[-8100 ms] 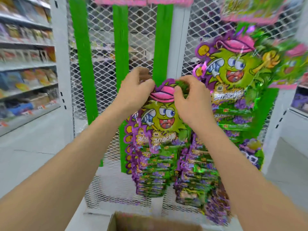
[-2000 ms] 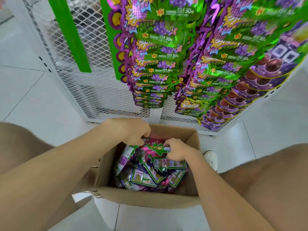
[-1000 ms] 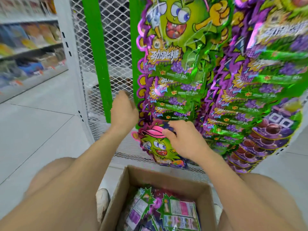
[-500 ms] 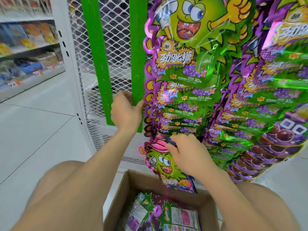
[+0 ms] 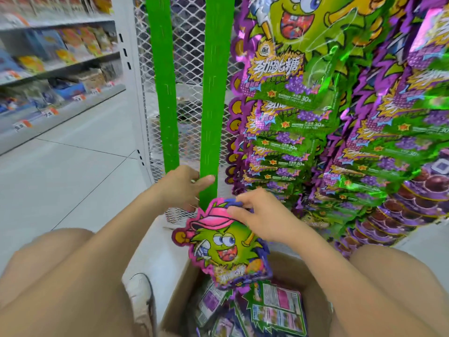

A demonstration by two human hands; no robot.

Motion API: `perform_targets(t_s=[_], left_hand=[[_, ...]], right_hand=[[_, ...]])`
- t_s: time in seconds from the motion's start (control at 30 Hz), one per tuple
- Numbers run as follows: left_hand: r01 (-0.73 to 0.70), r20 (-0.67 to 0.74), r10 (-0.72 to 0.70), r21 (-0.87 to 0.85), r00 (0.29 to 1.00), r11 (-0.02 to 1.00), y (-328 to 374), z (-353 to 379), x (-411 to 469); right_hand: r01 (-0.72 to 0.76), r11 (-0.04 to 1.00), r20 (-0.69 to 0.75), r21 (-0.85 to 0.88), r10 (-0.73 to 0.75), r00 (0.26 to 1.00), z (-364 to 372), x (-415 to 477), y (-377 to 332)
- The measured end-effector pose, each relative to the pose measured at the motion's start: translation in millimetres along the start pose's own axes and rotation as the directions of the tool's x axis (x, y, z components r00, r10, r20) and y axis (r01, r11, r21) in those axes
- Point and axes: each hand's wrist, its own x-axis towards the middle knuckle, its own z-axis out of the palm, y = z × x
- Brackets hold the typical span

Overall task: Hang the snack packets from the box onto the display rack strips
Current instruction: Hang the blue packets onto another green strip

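Presently in hand: the snack packet [image 5: 223, 249] is being offered up to the bottom end of the empty green strip [image 5: 213, 93]; the hanging itself is judged not yet done.
Left hand [image 5: 184, 188]: closed around the strip's lower end, with the thumb laid across its front, so the strip is steadied.
Right hand [image 5: 262, 220]: the packet's top edge is pinched between thumb and fingers.
Packet position: held in the air above the cardboard box [image 5: 178, 301], its top just beside the strip's tip, slightly tilted and hooked on nothing.
Packet look: die-cut to a spiky outline, glossy foil, with a green cartoon face under a pink cap and a purple border; flat and light, so it is likely to swing once released.
Hang hole: probably covered by the right fingers; it cannot be made out.
Doing it well: the strip should be kept taut and facing forward, the lowest free tab found first, and the packet's top slid squarely onto it before the pinch is loosened.
Filling order: bottom tabs are best filled first, so that each packet overlaps the one below, as the hung packets [image 5: 279, 132] to the right do.
Supply: loose packets [image 5: 274, 310] are seen lying in the box.
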Motion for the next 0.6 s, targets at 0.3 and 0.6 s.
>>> perform_targets(t_s=[0.3,0.6], left_hand=[[0.146,0.215,-0.098,-0.22,0.972,0.964,-15,-1,-17],[0.297,0.271,-0.187,-0.455,0.944,0.84,0,2,-20]], right_hand=[[-0.114,0.987,-0.239,0.113,0.138,0.961,15,5,-24],[-0.14,0.986,-0.288,0.085,0.159,0.944,11,15,-27]])
